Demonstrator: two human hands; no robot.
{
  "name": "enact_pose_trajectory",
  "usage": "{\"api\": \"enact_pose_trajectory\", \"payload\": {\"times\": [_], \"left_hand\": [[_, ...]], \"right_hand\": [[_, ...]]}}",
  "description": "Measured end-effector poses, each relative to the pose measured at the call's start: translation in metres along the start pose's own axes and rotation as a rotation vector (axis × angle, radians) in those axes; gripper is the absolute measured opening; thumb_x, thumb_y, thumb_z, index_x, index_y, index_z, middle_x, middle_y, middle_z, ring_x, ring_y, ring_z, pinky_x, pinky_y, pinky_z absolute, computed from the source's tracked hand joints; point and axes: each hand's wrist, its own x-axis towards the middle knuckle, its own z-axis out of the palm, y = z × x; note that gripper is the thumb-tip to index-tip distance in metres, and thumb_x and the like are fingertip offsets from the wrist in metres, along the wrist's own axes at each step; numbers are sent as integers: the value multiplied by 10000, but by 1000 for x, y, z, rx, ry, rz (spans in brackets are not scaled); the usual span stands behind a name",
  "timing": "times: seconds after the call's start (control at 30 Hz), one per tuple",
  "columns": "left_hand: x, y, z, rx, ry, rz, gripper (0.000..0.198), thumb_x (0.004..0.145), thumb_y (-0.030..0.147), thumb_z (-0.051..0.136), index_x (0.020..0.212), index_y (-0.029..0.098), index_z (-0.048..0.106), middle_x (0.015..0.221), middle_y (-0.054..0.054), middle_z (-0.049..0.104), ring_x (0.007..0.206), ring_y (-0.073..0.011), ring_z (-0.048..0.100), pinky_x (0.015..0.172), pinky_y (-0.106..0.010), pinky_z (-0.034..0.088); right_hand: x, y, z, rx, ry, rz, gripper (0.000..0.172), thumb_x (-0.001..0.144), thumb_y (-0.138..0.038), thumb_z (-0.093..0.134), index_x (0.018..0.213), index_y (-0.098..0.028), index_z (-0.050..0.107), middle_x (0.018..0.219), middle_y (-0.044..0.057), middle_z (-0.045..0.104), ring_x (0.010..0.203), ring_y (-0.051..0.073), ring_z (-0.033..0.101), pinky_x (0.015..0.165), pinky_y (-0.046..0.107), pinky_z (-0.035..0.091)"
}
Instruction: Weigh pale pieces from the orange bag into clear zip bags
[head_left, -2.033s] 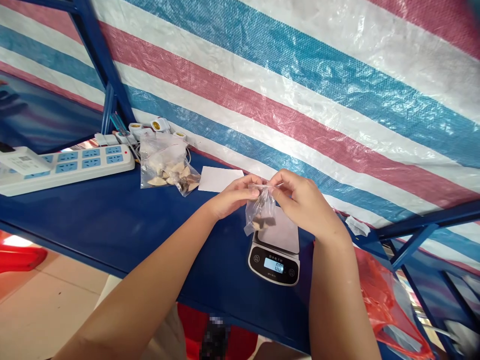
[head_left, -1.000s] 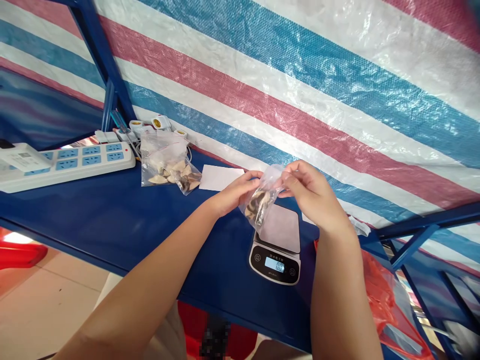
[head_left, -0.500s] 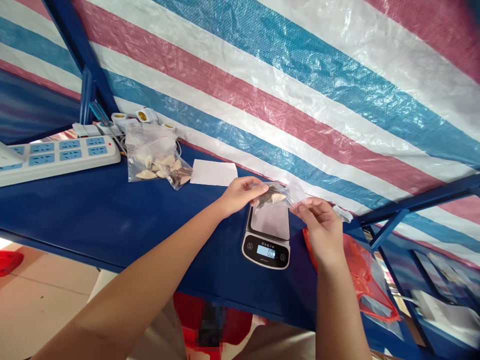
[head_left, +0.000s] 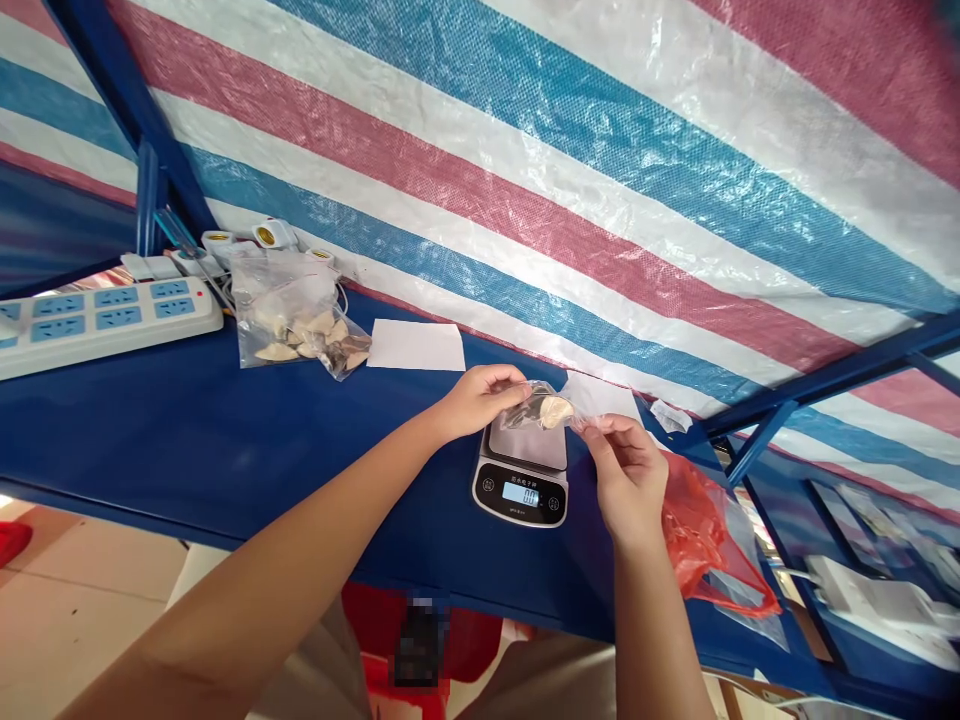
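Between both hands I hold a small clear plastic bag with pale, slice-like pieces in it, just above the scale. My left hand pinches its left end between thumb and fingers. At the other end, my right hand pinches the bag's right edge. Below it stands a digital kitchen scale with a black front panel; its lit display seems to read 0.0. The bag and fingers cover the rear of the weighing plate.
Left on the blue table lie clear bags of pale pieces, a white power strip and a sheet of white paper. A red plastic bag lies right of my right forearm. Striped tarp hangs behind.
The small bag has come slightly lower and flatter over the scale, its pale piece now showing more fully. Both hands still grip its ends. The whole view has shifted a little.
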Motion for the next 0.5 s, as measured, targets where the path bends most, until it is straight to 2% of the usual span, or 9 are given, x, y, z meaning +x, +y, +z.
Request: {"api": "enact_pose_trajectory", "payload": {"times": [0.17,0.3,0.4,0.5], "left_hand": [[-2,4,-3,-25,-36,-3,337,885,518,701,911,182,688,852,-31,688,762,-153,616,703,-280,467],[-1,4,-8,-190,-47,-55,326,805,423,812,964,186,654,1066,-72,723,917,-189,672,782,-305,509],[1,2,-11,-351,-7,-57,415,767,353,860,1079,209,628,1181,-84,716,1009,-204,687,852,-335,528],[3,-2,-13,-433,52,-86,479,771,347,867,1156,220,612,1183,-92,724,1045,-217,702,931,-381,533]], "right_hand": [[4,-1,-2,29,30,42,155,870,-354,770,925,-236,687,918,-2,684,877,180,697,940,387,563],[8,-6,0,256,31,182,133,823,-273,777,879,-244,660,843,-35,663,849,159,696,943,399,583],[11,-11,1,383,-10,237,120,789,-225,741,839,-240,633,838,-14,709,884,192,729,963,466,593],[12,-12,0,397,-13,238,108,773,-208,713,821,-242,622,845,-9,724,951,222,751,1001,498,580]]}}
